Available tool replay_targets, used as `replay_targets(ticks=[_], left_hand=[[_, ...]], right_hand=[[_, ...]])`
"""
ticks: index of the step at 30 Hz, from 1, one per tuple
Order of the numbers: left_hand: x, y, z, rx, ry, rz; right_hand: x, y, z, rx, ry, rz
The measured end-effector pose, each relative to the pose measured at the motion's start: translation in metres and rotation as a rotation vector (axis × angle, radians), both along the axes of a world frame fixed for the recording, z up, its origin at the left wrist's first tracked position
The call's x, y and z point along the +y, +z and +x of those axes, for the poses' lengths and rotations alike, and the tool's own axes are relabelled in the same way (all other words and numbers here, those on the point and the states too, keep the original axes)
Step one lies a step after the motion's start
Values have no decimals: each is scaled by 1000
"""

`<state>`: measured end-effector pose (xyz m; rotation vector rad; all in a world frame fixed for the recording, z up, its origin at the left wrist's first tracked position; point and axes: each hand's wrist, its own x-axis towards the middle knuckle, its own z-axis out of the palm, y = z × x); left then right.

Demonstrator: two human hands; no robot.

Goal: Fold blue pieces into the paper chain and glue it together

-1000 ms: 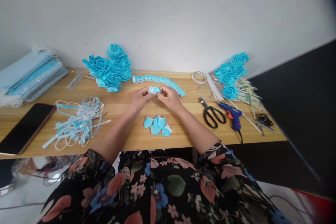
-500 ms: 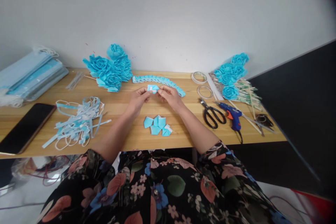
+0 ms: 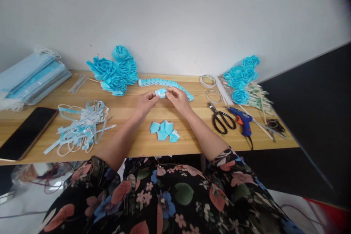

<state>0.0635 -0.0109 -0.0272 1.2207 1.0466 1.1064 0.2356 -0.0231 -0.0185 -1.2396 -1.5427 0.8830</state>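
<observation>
Between my two hands is a small folded light-blue and white piece (image 3: 161,93), of mask-like material. My left hand (image 3: 146,102) pinches its left end, and my right hand (image 3: 177,99) pinches its right end. Just behind them, a curved chain of pleated blue folds (image 3: 161,82) lies on the wooden table (image 3: 189,146), partly hidden by the right hand. Nearer to me, between my forearms, rests a loose group of folded blue pieces (image 3: 164,130), one showing a white strip.
Blue flowers (image 3: 116,71) stand back left, more flowers (image 3: 242,76) back right. Left are stacked masks (image 3: 33,76), a phone (image 3: 29,131) and cut strips with ear loops (image 3: 85,128). Right lie tape rolls (image 3: 214,96), scissors (image 3: 222,119), a glue gun (image 3: 242,119) and wrapped sticks (image 3: 259,97).
The folded piece has shifted slightly right and tilted between my fingers. Both hands keep their pinch, and the things on the table have stayed put.
</observation>
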Motion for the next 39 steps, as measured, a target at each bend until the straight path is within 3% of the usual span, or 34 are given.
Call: replay_targets(ticks=[9,20,28,35,39], left_hand=[[-1,-6,1,-159,-17,-34],[-5,-7,6,-55,-124,-25],[0,-6,3,-107,4,-78],[-1,-2,1,-308,11,-135],[-1,-6,3,-294,-20,-145]], right_hand=[[0,-3,-4,31,101,-66],[1,-7,-2,148,49,-94],[0,-4,-2,100,53,-107],[-4,0,-5,94,160,-146],[-2,-4,-6,94,133,-109]])
